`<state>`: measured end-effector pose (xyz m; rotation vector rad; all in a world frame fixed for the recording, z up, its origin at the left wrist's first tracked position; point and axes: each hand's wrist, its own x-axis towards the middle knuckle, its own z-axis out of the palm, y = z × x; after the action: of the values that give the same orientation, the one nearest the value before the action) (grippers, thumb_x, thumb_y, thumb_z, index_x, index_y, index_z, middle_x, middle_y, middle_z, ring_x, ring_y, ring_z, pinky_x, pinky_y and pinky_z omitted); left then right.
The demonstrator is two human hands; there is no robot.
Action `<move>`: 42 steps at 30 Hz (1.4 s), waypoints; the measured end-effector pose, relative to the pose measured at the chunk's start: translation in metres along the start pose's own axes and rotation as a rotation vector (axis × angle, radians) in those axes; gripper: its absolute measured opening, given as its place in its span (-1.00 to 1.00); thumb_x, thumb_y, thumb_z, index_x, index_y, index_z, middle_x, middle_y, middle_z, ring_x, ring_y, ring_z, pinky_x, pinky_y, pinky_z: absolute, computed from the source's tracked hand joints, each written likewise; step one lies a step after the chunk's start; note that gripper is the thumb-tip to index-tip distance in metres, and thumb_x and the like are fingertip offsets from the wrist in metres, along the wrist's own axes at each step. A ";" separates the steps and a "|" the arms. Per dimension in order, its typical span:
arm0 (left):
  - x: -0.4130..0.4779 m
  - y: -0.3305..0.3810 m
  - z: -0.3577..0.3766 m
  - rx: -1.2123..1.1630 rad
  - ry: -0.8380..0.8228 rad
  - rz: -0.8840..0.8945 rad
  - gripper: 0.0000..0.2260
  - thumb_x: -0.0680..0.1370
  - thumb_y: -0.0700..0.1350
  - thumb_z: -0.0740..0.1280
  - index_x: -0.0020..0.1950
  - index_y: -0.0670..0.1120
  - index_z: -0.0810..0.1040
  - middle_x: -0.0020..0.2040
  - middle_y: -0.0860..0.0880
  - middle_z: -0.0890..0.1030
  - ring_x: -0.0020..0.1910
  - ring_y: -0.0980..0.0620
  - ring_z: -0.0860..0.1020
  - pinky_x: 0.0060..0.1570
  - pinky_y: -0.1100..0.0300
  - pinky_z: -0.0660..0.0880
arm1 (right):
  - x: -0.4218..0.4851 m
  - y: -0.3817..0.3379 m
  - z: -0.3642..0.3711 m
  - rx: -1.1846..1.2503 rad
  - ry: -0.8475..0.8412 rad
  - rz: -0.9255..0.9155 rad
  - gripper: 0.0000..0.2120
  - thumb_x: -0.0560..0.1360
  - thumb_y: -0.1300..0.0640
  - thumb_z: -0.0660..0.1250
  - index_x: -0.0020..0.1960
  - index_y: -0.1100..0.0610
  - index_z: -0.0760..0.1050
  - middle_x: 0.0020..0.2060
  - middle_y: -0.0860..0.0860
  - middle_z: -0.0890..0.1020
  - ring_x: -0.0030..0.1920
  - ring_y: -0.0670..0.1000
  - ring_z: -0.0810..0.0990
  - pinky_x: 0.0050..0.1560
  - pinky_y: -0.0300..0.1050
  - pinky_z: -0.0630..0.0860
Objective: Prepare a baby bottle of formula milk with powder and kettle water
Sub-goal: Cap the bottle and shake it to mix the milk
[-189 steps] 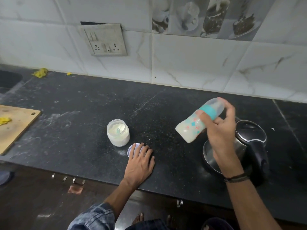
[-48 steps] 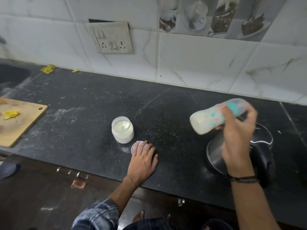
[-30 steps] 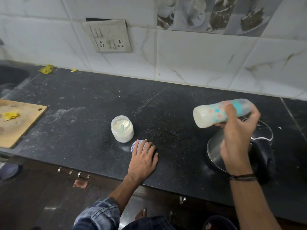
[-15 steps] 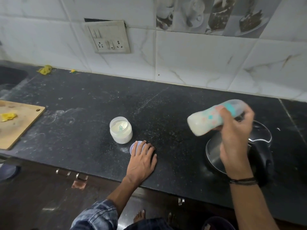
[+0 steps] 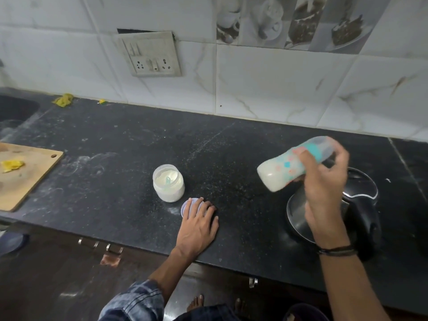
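Observation:
My right hand [image 5: 324,181] grips a capped baby bottle [image 5: 284,170] near its teal collar, tilted almost on its side above the counter, with white milk inside. Below that hand stands a steel kettle [image 5: 361,205] with a black lid and handle. An open jar of white formula powder [image 5: 168,183], a scoop lying in it, stands mid-counter. My left hand [image 5: 198,224] rests flat on the black counter [image 5: 115,158], fingers over the jar's lid [image 5: 185,206].
A wooden cutting board [image 5: 20,174] with a yellow scrap lies at the left edge. A sink [image 5: 14,110] is at far left. A socket panel [image 5: 150,54] sits on the tiled wall. Spilled powder dusts the counter.
The bottle in my right hand has swung back and forth, its base dipping lower and its angle shifting. My left hand has stayed on the lid.

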<state>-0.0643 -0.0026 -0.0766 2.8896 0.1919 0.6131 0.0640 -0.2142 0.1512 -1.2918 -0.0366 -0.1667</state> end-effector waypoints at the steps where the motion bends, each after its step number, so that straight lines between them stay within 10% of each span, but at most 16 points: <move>1: 0.000 0.001 0.000 0.003 -0.006 -0.005 -0.76 0.67 0.05 0.23 0.20 -0.04 0.58 0.21 0.00 0.57 0.40 -0.12 0.46 0.57 -0.17 0.20 | 0.001 0.000 -0.001 0.037 0.061 -0.008 -0.44 0.39 -0.02 0.55 0.32 -0.05 0.42 -0.03 -0.11 0.74 -0.07 -0.05 0.77 -0.37 -0.20 0.60; 42: -0.001 0.000 0.001 -0.004 0.011 0.000 -0.76 0.67 0.05 0.23 0.20 -0.04 0.58 0.20 0.01 0.57 0.39 -0.11 0.46 0.57 -0.15 0.19 | 0.010 -0.001 -0.012 -0.024 0.062 0.062 -0.56 0.48 0.14 0.55 0.26 -0.05 0.46 -0.05 -0.14 0.75 -0.09 -0.08 0.77 -0.39 -0.22 0.59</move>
<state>-0.0643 -0.0027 -0.0779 2.8829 0.1923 0.6286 0.0731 -0.2269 0.1496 -1.3098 0.0581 -0.1543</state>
